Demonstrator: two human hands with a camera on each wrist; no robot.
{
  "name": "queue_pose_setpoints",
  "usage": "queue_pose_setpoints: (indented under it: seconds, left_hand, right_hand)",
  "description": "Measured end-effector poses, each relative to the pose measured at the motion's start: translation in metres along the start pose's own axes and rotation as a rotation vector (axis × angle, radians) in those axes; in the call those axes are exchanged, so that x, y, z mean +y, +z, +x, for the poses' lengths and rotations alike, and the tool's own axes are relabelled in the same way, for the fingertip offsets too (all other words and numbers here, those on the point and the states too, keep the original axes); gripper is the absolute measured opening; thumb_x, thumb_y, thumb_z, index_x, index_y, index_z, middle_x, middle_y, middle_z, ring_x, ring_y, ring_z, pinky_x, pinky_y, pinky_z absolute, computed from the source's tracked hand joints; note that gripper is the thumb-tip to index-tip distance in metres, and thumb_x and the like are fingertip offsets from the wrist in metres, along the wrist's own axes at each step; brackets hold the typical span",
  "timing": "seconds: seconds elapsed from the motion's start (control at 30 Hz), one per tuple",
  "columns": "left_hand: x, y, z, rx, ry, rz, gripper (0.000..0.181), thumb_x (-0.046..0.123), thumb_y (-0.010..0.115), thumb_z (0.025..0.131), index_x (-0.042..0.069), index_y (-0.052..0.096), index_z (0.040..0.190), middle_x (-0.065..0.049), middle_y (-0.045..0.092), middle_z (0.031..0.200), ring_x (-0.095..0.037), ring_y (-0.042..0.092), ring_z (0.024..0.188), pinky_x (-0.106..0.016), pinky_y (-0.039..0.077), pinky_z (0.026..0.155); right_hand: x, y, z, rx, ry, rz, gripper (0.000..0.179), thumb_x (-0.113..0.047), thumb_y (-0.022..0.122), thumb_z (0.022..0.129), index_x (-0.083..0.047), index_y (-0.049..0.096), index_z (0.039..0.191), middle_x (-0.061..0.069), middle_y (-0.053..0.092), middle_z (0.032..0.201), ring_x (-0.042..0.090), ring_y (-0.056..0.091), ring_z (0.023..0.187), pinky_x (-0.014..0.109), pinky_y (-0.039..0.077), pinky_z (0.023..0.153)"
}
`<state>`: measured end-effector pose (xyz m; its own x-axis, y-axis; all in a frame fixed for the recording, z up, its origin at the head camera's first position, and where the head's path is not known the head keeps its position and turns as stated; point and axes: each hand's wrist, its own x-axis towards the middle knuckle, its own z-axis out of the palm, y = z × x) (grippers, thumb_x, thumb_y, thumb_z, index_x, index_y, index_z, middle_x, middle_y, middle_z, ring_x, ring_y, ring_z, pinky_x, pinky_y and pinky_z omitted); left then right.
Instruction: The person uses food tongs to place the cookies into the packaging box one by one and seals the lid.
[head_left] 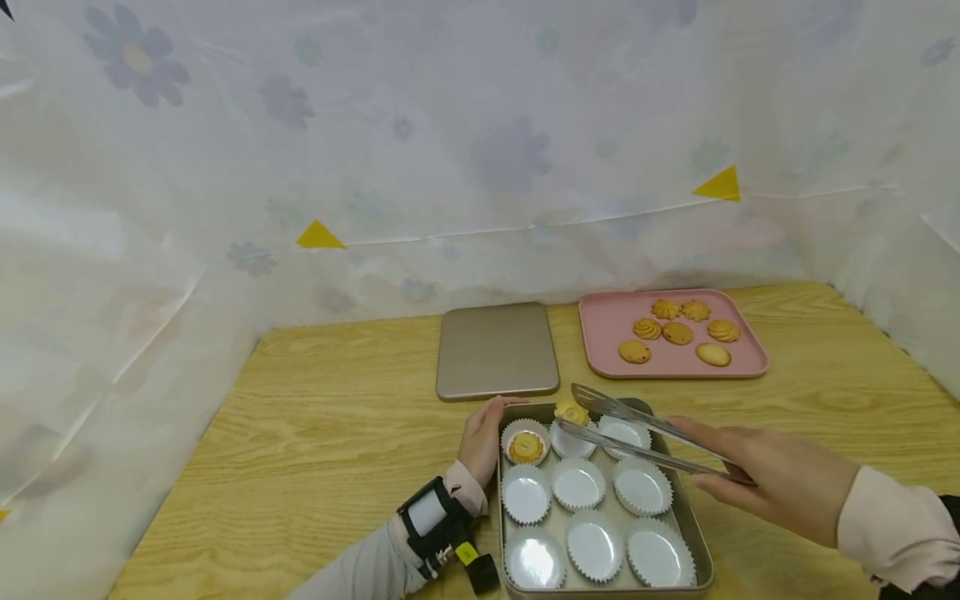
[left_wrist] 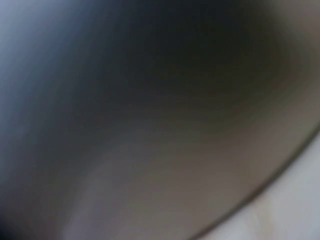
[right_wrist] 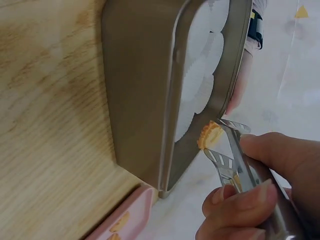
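Observation:
My right hand (head_left: pixel 772 467) holds metal tongs (head_left: pixel 637 421). Between the tong tips is a golden, ridged cookie (right_wrist: pixel 210 135), above the far middle paper cup (head_left: pixel 573 439) of a deep square baking tin (head_left: pixel 697 533). White fluted paper cups (head_left: pixel 578 483) stand in rows in the tin. The far left cup contains another cookie (head_left: pixel 526 447). My left hand (head_left: pixel 482 437) grips the tin's far left corner, its fingers bent around the rim; their undersides are hidden. The left wrist view is a dark blur.
A flat brownish metal lid or tray (head_left: pixel 497 350) lies behind the tin. To its right, a pink tray (head_left: pixel 600 333) carries several cookies (head_left: pixel 678 333). The wooden table (head_left: pixel 337 417) is enclosed by pale flowered sheeting (head_left: pixel 450 125) with yellow tape pieces (head_left: pixel 321 236).

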<state>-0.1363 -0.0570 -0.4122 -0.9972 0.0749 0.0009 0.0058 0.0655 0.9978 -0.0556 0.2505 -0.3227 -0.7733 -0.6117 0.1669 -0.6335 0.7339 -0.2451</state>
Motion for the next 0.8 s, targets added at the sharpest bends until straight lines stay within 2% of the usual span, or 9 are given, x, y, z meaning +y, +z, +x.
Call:
queue_pose_setpoints:
  seconds: [0.13,0.23,0.33,0.47,0.67,0.8]
  left_hand:
    - [-0.001,0.0,-0.001,-0.003,0.005,0.005,0.04,0.021,0.036,0.105,-0.002,0.068,0.112,-0.015,0.068,0.114,-0.025,0.058,0.113,-0.035,0.041,0.101]
    - [-0.002,0.0,0.001,-0.005,0.007,0.01,0.041,0.02,0.035,0.106,-0.002,0.068,0.112,-0.015,0.068,0.114,-0.024,0.058,0.113,-0.035,0.041,0.101]
    - [-0.003,0.0,0.002,0.001,0.005,0.016,0.041,0.02,0.034,0.106,-0.002,0.069,0.111,-0.015,0.068,0.113,-0.023,0.059,0.112,-0.034,0.041,0.1]
    - [-0.003,0.0,0.001,0.01,0.011,0.013,0.041,0.02,0.035,0.105,-0.002,0.069,0.11,-0.015,0.068,0.113,-0.023,0.058,0.113,-0.032,0.04,0.101]
    - [-0.002,0.001,0.0,0.009,0.02,-0.003,0.04,0.02,0.037,0.105,-0.003,0.069,0.111,-0.016,0.068,0.115,-0.025,0.057,0.116,-0.032,0.039,0.101]
    - [-0.001,0.001,0.0,0.007,0.017,-0.003,0.039,0.02,0.037,0.105,-0.003,0.069,0.111,-0.015,0.068,0.116,-0.025,0.057,0.116,-0.033,0.039,0.102]
  right_hand:
    - [-0.003,0.002,-0.002,0.002,-0.014,-0.022,0.058,-0.028,0.071,0.088,-0.008,0.05,0.138,-0.024,0.039,0.072,-0.011,0.032,0.057,0.018,0.033,0.05]
    - [-0.003,0.004,-0.002,-0.041,0.013,-0.042,0.058,-0.031,0.07,0.089,-0.008,0.05,0.139,-0.02,0.056,0.082,-0.01,0.044,0.063,0.022,0.043,0.053]
    - [-0.001,0.005,-0.001,-0.084,0.054,-0.076,0.059,-0.035,0.069,0.089,-0.009,0.05,0.139,-0.008,0.066,0.094,-0.004,0.055,0.07,0.029,0.051,0.058]
    - [0.001,0.007,0.002,-0.112,0.086,-0.104,0.058,-0.038,0.068,0.089,-0.011,0.051,0.137,-0.001,0.069,0.098,0.005,0.062,0.07,0.033,0.053,0.059]
    - [0.002,0.008,0.006,-0.116,0.084,-0.133,0.059,-0.039,0.07,0.088,-0.009,0.053,0.135,0.001,0.07,0.097,0.008,0.063,0.066,0.033,0.053,0.057]
    - [0.001,0.007,0.009,-0.152,0.103,-0.136,0.059,-0.039,0.07,0.087,-0.01,0.053,0.135,0.007,0.07,0.1,0.013,0.064,0.065,0.036,0.053,0.057]
